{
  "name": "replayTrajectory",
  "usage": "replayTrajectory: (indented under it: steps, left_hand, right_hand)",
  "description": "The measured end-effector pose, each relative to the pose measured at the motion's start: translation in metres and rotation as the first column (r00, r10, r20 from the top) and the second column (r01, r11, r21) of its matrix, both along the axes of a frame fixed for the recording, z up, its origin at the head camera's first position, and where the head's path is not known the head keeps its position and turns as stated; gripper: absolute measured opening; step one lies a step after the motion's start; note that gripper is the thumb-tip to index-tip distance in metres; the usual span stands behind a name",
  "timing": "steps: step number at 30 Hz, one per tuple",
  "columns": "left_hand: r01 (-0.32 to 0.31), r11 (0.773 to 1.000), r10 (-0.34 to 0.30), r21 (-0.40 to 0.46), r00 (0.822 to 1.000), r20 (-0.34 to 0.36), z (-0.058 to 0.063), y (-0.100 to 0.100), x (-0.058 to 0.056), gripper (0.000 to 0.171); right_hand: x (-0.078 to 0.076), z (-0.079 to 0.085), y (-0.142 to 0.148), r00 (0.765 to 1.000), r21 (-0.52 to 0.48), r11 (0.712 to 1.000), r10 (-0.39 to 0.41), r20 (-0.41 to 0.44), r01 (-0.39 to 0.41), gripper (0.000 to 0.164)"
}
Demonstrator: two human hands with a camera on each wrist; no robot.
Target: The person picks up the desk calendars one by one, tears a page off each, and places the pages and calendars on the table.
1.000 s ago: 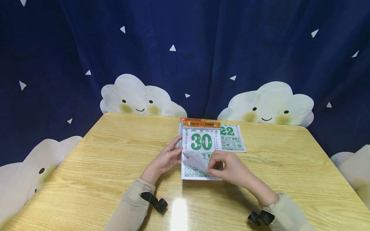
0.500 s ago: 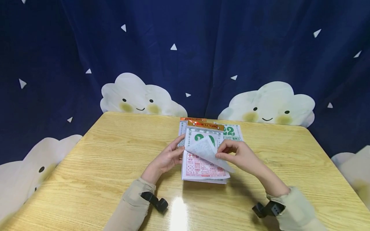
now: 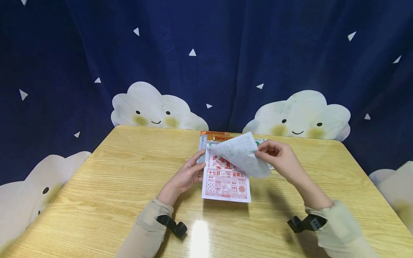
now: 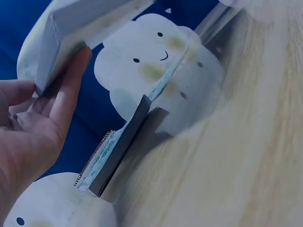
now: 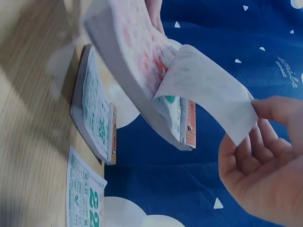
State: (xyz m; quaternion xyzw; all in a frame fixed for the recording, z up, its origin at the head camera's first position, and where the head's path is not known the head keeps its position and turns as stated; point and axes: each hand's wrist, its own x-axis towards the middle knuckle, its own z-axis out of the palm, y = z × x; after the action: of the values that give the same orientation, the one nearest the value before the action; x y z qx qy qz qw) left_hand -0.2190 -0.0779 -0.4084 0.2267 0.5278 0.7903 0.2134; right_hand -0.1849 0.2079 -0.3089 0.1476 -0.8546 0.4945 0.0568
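Note:
A thick tear-off calendar (image 3: 226, 188) is held up above the table, its visible page printed in red. My left hand (image 3: 183, 177) grips its left edge, with the thumb at the front and fingers behind; the left wrist view shows the block (image 4: 90, 23) between thumb and fingers. My right hand (image 3: 279, 159) pinches the loose edge of a thin top page (image 3: 242, 154). That page is curled up and over to the upper right, its pale back showing. In the right wrist view the page (image 5: 203, 85) bends from the block to my thumb and fingertips.
A second calendar block (image 5: 92, 109) with an orange header lies on the table (image 3: 129, 161) behind the held one. Beside it lies a loose page with a green 22 (image 5: 85, 194). A dark blue curtain (image 3: 219, 64) with clouds hangs behind the table's far edge.
My right hand has moved up and right, lifting the green 30 page from its lower part and folding it back. The red page beneath now shows. My left hand stays at the calendar's edge.

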Motion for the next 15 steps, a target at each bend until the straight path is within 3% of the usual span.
replayTrajectory:
  steps: [7, 15]
  left_hand:
    - [-0.095, 0.992, 0.094, -0.085, 0.995, -0.011, 0.001, 0.004, 0.002, 0.051]
    - [-0.122, 0.992, 0.122, -0.013, 0.992, 0.036, 0.005, 0.009, 0.004, 0.052]
  right_hand:
    - [-0.011, 0.000, 0.008, 0.995, -0.097, 0.990, -0.100, 0.019, 0.102, 0.022]
    - [-0.022, -0.009, 0.014, 0.987, -0.186, 0.974, -0.112, 0.118, 0.133, 0.016]
